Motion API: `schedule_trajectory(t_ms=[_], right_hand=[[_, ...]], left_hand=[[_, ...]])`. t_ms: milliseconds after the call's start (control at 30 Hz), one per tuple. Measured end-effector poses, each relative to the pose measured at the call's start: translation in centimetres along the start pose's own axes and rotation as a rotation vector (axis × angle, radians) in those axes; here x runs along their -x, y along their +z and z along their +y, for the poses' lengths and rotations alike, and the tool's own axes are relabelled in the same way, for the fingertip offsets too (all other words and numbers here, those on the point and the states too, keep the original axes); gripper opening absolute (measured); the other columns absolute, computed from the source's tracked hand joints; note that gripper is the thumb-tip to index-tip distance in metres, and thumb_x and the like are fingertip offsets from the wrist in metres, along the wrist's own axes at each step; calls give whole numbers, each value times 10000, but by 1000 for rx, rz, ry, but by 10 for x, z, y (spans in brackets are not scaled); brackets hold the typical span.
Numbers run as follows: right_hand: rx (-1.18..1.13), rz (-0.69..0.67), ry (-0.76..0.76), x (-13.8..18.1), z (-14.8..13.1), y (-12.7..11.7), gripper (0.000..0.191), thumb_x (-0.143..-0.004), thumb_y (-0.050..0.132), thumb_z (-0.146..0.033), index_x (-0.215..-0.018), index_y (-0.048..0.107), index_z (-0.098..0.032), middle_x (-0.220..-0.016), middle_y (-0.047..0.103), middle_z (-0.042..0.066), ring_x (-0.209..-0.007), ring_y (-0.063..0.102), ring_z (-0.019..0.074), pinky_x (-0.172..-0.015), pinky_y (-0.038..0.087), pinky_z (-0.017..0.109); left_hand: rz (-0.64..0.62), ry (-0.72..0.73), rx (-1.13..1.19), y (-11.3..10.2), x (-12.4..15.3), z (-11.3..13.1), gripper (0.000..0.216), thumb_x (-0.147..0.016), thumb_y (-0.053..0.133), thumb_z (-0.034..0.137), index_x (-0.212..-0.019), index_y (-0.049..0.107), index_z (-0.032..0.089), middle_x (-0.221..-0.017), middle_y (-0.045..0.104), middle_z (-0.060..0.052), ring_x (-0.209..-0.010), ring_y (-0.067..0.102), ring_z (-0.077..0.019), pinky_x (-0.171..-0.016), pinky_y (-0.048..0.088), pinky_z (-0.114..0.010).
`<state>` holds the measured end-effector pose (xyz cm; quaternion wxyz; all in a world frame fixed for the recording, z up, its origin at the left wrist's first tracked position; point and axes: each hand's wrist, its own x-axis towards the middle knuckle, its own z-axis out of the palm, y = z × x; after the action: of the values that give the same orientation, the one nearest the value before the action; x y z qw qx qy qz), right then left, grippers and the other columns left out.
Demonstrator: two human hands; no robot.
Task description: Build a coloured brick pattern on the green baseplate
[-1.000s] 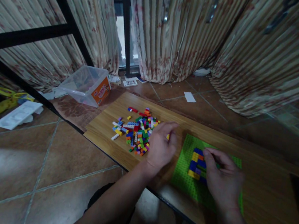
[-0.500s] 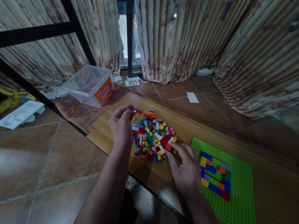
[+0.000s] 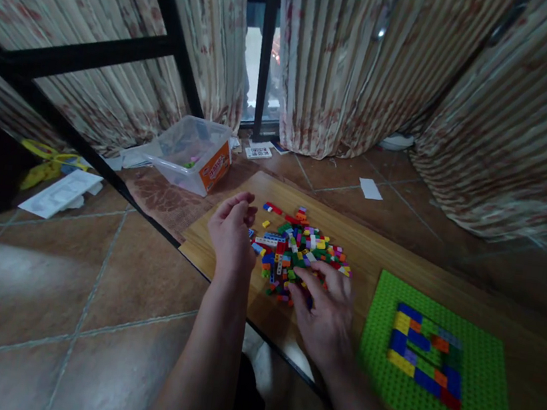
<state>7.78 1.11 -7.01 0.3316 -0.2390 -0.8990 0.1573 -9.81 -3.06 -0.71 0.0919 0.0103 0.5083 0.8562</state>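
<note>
My left hand hovers at the left side of a heap of loose toy bricks, its fingers curled in. Whatever those fingers may hold is hidden. Over the near right part of the heap is my right hand, thumb and forefinger apart at the bricks, with no brick clearly gripped. To the right lies a green baseplate. A low square outline of blue, yellow, orange and red bricks is built on it, with a few bricks inside the outline.
The wooden board carries heap and baseplate. A clear plastic box with an orange label stands beyond its left end. Papers lie on the tiled floor. Striped curtains and a black metal frame border the far side.
The view has swung left, shifting the scene rightward. My right hand has moved left over the heap; the red-orange brick at its fingertips no longer shows there. My left hand stays curled.
</note>
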Motion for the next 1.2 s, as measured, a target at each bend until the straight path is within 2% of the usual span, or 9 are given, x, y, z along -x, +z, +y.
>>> schedule_trajectory(t_ms=[167,333,533,633,767,900,967,1033,1200], right_hand=[[90,-32,-5,-5,-3,10,254,-927,546,-289,-1120,711,-286,-1254,590,95,-1133,498,307,-934,423,513],[138,-37,-8,-5,2,11,213,-923,555,-280,-1038,734,-292,-1222,623,81,-1072,513,301,-891,426,496],[-133,39,108,-9,4,1,166,-919,571,-312,-984,712,-254,-1144,654,77,-1093,555,271,-972,425,489],[-394,119,319,-12,4,-7,189,-903,590,-375,-991,698,-247,-1066,672,70,-1006,617,244,-906,486,439],[-829,207,649,-14,7,-14,229,-861,655,-412,-1013,675,-242,-857,682,17,-722,640,162,-678,538,318],[-1178,334,725,-19,12,-17,184,-814,721,-380,-938,674,-252,-857,686,-9,-734,645,120,-697,552,276],[-1248,358,732,-20,14,-19,180,-803,738,-376,-918,682,-249,-887,697,-8,-753,647,111,-712,553,263],[-1234,372,742,-19,16,-21,195,-802,743,-385,-928,692,-245,-891,705,-5,-738,647,110,-708,552,260],[-1055,379,699,-16,21,-29,266,-758,768,-382,-984,736,-245,-785,696,-16,-683,627,125,-653,527,259]], left_hand=[[8,-39,10,-5,-4,4,143,-643,651,190,-768,707,151,-847,700,-41,-622,561,-73,-578,412,-198],[-12,-43,17,-8,-5,7,140,-659,643,182,-778,709,147,-860,707,-44,-621,561,-73,-590,421,-200],[-84,-93,-31,-5,-3,7,119,-684,639,183,-768,714,144,-812,700,-34,-612,554,-78,-605,428,-202],[-285,-152,-169,-2,5,3,113,-723,683,245,-764,723,147,-733,676,-18,-617,550,-94,-612,433,-208],[-710,-240,-329,6,24,-4,157,-762,719,303,-793,737,150,-728,681,-19,-658,571,-120,-622,439,-217],[-1077,-358,-337,14,45,-11,220,-793,722,361,-872,733,156,-812,708,-42,-732,632,-156,-691,498,-253],[-1151,-392,-347,17,52,-14,246,-796,723,378,-897,723,153,-813,709,-40,-740,648,-163,-713,516,-266],[-1150,-383,-396,20,55,-18,254,-797,721,371,-911,711,145,-798,704,-33,-744,653,-166,-708,519,-263],[-1225,-252,-578,23,58,-20,194,-844,656,326,-885,709,144,-816,701,-26,-774,636,-160,-733,499,-250]])
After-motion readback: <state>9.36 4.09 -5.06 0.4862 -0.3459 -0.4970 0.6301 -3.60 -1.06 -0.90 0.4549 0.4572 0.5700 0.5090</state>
